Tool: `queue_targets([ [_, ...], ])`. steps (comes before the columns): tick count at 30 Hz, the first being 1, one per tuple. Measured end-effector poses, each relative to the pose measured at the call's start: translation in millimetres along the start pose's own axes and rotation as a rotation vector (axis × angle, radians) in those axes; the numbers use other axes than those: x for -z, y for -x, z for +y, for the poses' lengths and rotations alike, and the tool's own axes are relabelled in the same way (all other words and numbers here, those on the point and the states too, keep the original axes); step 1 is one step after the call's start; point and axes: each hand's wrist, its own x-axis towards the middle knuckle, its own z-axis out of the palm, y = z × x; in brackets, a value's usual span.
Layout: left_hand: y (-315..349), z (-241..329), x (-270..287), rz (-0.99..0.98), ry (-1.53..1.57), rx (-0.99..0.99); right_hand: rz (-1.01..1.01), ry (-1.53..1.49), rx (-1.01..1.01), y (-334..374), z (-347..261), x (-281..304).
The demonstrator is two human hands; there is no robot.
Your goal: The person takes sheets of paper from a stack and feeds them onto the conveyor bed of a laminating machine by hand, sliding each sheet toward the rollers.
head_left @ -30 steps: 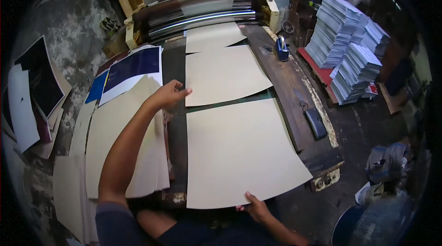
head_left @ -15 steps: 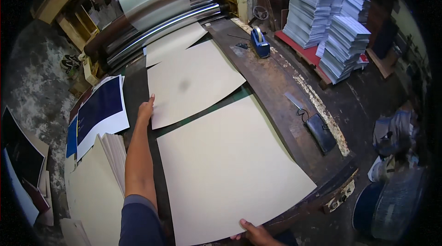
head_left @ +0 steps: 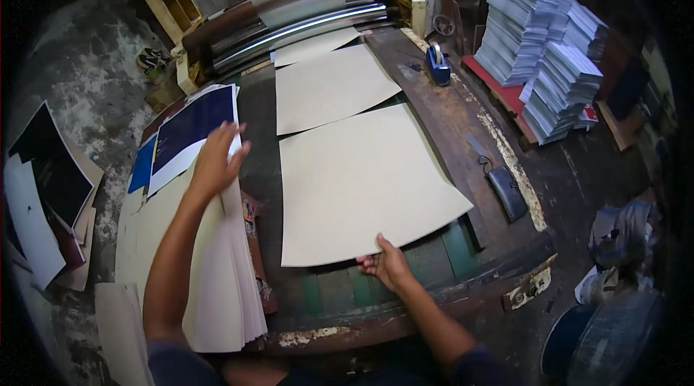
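Observation:
A large cream sheet (head_left: 361, 191) lies on the machine's feed table, its far edge meeting a second cream sheet (head_left: 332, 86). Beyond that, a third sheet (head_left: 314, 48) reaches the shiny metal rollers (head_left: 311, 24). My right hand (head_left: 387, 263) pinches the near edge of the closest sheet, thumb on top and fingers underneath. Off to the left, my left hand (head_left: 217, 158) is open, fingers apart, above a dark blue printed sheet (head_left: 199, 122) with a white border. Below that arm is a thick stack of cream sheets (head_left: 217, 270), fanned at its right side.
A blue tape dispenser (head_left: 437, 66) and a dark pouch (head_left: 507, 194) sit on the table's right side. Tall stacks of white paper (head_left: 517, 24) stand on a red board at the back right. Dark printed sheets (head_left: 50, 162) lie far left. A wrapped roll (head_left: 611, 335) is at lower right.
My left hand has left the second sheet and moved left over the printed sheet. The sheets have moved farther toward the rollers, my right hand still on the closest one. The view has shifted.

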Motion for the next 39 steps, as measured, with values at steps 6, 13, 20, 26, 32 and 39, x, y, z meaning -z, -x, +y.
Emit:
queue_targets([
  [6, 222, 108, 82, -0.268, 0.098, 0.432, 0.059, -0.056, 0.07, -38, -6, 6],
  [13, 310, 181, 128, -0.339, 0.162, 0.43, 0.122, -0.062, 0.255, -60, 2, -3],
  [20, 335, 156, 105, 0.068, 0.428, 0.724, 0.153, -0.106, 0.307, -32, 17, -16],
  [26, 288, 167, 129, 1.012, 1.087, 1.116, -0.035, -0.016, 0.172, 39, 24, 1],
  [32, 294, 233, 117, 0.449, 0.535, 0.731, -0.348, 0.098, 0.14, 119, 9, -22],
  [39, 297, 251, 134, -0.105, 0.612, 0.117, -0.297, 0.406, 0.134, 180, 25, -20],
])
